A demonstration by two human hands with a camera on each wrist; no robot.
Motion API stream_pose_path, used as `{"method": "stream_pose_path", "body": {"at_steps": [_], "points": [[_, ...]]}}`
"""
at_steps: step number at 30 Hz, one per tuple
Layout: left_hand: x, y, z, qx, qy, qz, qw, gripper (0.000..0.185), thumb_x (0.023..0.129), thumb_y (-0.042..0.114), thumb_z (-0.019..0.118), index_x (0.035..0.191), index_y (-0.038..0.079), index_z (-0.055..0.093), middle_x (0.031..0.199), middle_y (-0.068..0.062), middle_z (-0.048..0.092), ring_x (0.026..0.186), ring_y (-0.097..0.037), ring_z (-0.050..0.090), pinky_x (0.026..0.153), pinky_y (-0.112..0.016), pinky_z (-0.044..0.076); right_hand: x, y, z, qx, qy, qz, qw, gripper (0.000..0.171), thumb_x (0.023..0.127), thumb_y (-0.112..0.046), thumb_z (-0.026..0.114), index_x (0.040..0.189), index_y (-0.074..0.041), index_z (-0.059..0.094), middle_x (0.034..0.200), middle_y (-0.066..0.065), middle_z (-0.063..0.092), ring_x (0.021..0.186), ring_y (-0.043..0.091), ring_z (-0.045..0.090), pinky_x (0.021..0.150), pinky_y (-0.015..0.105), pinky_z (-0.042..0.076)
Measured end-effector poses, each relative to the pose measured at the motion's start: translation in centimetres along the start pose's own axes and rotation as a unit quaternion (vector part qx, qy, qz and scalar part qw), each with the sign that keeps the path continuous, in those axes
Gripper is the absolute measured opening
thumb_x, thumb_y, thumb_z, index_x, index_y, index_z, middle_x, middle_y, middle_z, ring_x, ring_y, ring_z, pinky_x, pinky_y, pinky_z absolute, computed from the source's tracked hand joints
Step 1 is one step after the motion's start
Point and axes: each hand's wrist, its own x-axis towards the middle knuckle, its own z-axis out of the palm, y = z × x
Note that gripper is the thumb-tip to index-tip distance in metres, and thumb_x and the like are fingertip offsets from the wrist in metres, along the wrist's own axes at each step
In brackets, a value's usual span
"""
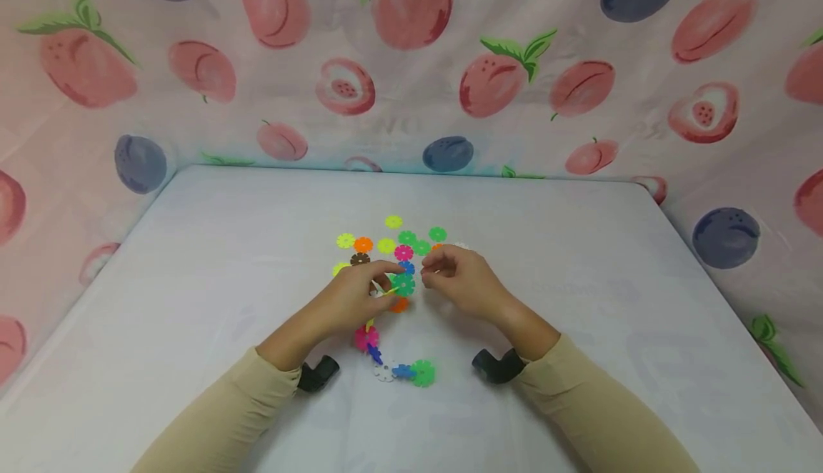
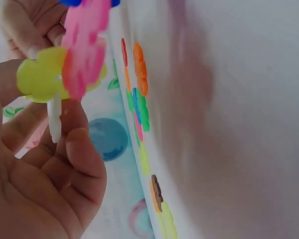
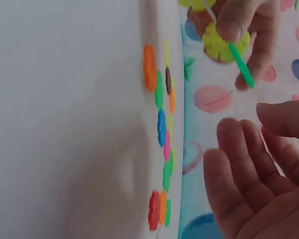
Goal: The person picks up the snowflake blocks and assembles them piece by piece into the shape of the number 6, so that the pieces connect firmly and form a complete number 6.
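In the head view, a chain of joined snowflake discs (image 1: 400, 287) is gripped by the left hand (image 1: 357, 300) above the white worktop (image 1: 212, 266), just nearer the person than the pile of loose discs (image 1: 392, 243). The right hand (image 1: 458, 279) is held beside the chain, holding nothing.

In the left wrist view, the yellow disc (image 2: 40, 77) and pink disc (image 2: 84, 47) are pinched by curled fingers (image 2: 82, 154).

In the right wrist view, the right hand's fingers (image 3: 239, 169) are seen relaxed and spread, apart from the green disc (image 3: 240, 64).
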Motion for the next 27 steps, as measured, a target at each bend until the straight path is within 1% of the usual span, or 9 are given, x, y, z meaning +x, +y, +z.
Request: {"method": "stream_pose_path", "body": {"at_steps": [3,5,10,13,16,19,23,27], "points": [[-0.1,-0.2,0.0,0.009,0.003,0.001,1.0000,0.040,0.093,0.013,0.069,0.133,0.009,0.063,0.093,0.002,0.065,0.086,-0.019,0.060,0.074,-0.030,0.053,0.2,0.5,-0.8,-0.050,0.013,0.017,0.999,0.017,0.094,-0.011,0.068,0.109,-0.005,0.068,0.102,0.003,0.070,0.098,0.023,0.064,0.086,0.038,0.054],[-0.2,-0.3,0.0,0.012,0.002,-0.001,0.9999,0.041,0.093,0.013,0.069,0.133,0.010,0.062,0.096,0.002,0.065,0.088,-0.019,0.061,0.077,-0.031,0.053,0.3,0.9,-1.3,-0.076,0.013,0.029,0.997,0.017,0.094,-0.012,0.067,0.110,-0.005,0.068,0.102,0.003,0.070,0.100,0.024,0.063,0.086,0.038,0.054],[-0.2,-0.4,0.0,0.008,-0.006,-0.016,0.9998,0.044,0.094,0.014,0.068,0.137,0.013,0.059,0.104,-0.002,0.066,0.094,-0.022,0.061,0.081,-0.034,0.054,0.7,1.8,-2.0,-0.127,0.001,0.060,0.990,0.022,0.095,-0.013,0.065,0.116,-0.005,0.068,0.105,0.004,0.070,0.099,0.024,0.063,0.080,0.036,0.055],[-0.3,-0.5,0.1,0.000,-0.008,-0.022,0.9997,0.044,0.094,0.013,0.068,0.137,0.016,0.057,0.107,-0.002,0.066,0.097,-0.023,0.060,0.081,-0.035,0.054,0.9,2.4,-2.1,-0.155,-0.016,0.067,0.986,0.024,0.095,-0.012,0.065,0.118,-0.006,0.069,0.107,0.004,0.069,0.098,0.024,0.063,0.083,0.036,0.054],[-0.4,-0.5,0.1,-0.004,-0.007,-0.021,0.9998,0.044,0.094,0.013,0.068,0.136,0.016,0.056,0.107,-0.002,0.066,0.098,-0.023,0.060,0.082,-0.036,0.054,0.9,2.9,-2.0,-0.177,-0.040,0.064,0.981,0.026,0.095,-0.012,0.065,0.120,-0.008,0.069,0.110,0.002,0.069,0.101,0.024,0.061,0.090,0.039,0.052],[-0.6,-0.5,0.1,-0.006,-0.005,-0.018,0.9998,0.043,0.094,0.013,0.068,0.136,0.016,0.057,0.107,-0.002,0.066,0.098,-0.023,0.060,0.082,-0.036,0.054,0.8,3.1,-1.9,-0.184,-0.054,0.069,0.979,0.025,0.095,-0.014,0.066,0.120,-0.010,0.070,0.110,0.001,0.068,0.102,0.024,0.058,0.091,0.039,0.051],[-0.6,-0.6,0.1,-0.004,-0.001,-0.011,0.9999,0.042,0.094,0.012,0.069,0.134,0.014,0.057,0.104,-0.001,0.067,0.098,-0.021,0.060,0.084,-0.036,0.053,0.7,3.2,-1.9,-0.189,-0.049,0.070,0.978,0.023,0.095,-0.014,0.066,0.117,-0.010,0.070,0.106,0.002,0.067,0.098,0.024,0.058,0.087,0.039,0.052],[-0.6,-0.5,0.1,-0.002,0.002,-0.003,1.0000,0.041,0.093,0.011,0.069,0.133,0.013,0.058,0.100,0.001,0.066,0.097,-0.019,0.062,0.085,-0.036,0.054,0.7,3.2,-1.9,-0.209,-0.044,0.057,0.975,0.028,0.094,-0.013,0.066,0.121,-0.006,0.068,0.108,0.005,0.068,0.096,0.025,0.060,0.086,0.041,0.052]]}}
